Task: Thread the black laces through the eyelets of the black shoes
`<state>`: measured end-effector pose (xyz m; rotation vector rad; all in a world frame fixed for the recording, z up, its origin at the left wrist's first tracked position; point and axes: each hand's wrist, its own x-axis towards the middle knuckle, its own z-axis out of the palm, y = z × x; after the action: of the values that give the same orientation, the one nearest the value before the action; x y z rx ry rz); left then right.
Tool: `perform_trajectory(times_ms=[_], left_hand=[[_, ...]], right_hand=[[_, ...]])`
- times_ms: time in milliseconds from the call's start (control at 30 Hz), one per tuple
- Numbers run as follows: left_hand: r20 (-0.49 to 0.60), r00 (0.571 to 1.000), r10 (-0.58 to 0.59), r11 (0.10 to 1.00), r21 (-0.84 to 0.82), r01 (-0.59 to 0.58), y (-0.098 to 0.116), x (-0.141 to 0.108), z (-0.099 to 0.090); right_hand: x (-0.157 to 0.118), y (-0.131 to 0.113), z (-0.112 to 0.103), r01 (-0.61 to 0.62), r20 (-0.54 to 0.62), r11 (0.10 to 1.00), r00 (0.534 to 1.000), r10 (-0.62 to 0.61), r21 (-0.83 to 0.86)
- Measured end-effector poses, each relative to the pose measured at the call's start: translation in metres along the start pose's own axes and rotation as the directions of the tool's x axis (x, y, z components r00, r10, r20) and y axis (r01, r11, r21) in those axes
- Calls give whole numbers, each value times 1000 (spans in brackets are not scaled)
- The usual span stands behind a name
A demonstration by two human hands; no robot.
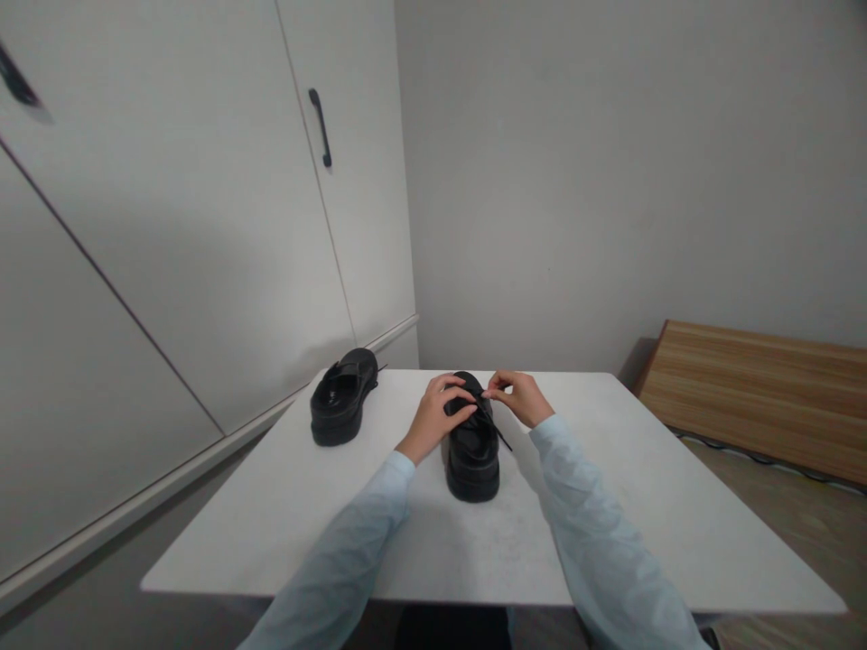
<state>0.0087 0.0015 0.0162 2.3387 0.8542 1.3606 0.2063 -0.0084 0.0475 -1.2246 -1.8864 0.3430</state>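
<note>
Okay, second black shoe (pixel 342 397) on far left of white table (pixel 271 542), near white cabinet (pixel 203 181) with dark handles; wood-grain board (pixel 759 388) off right, past table edge. Both hands partly block my view of the near shoe's top. Shoe (pixel 472 465) is smooth, glossy black, thick rounded sole, thin dark lace (pixel 498 433). It sits mid-table, heel toward me, between the hands. Left hand (pixel 433 413) has curved fingers over its upper left; right hand (pixel 518 397) pinches the lace at its right side.
</note>
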Motion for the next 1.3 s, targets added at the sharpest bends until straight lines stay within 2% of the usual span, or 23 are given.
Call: perform_trajectory(times_ms=[300, 567, 833, 1167, 1300], left_hand=[[-52, 992, 119, 987, 113, -113, -4, 2, 8], [-15, 998, 64, 981, 182, -60, -3, 4, 11], [14, 1000, -17, 988, 152, 15, -4, 5, 14], [-13, 1000, -23, 993, 116, 24, -1, 4, 16], [-16, 1000, 1, 992, 124, 1, 1, 2, 15]], right_hand=[[-1, 1, 4, 21, 27, 998, 999, -19, -67], [-1, 4, 7, 40, 23, 998, 999, -38, -57], [-1, 4, 10, 32, 24, 999, 999, -31, -17], [-3, 7, 10, 5, 42, 999, 999, -7, 33], [-5, 9, 8, -12, 104, 995, 995, 2, 97]])
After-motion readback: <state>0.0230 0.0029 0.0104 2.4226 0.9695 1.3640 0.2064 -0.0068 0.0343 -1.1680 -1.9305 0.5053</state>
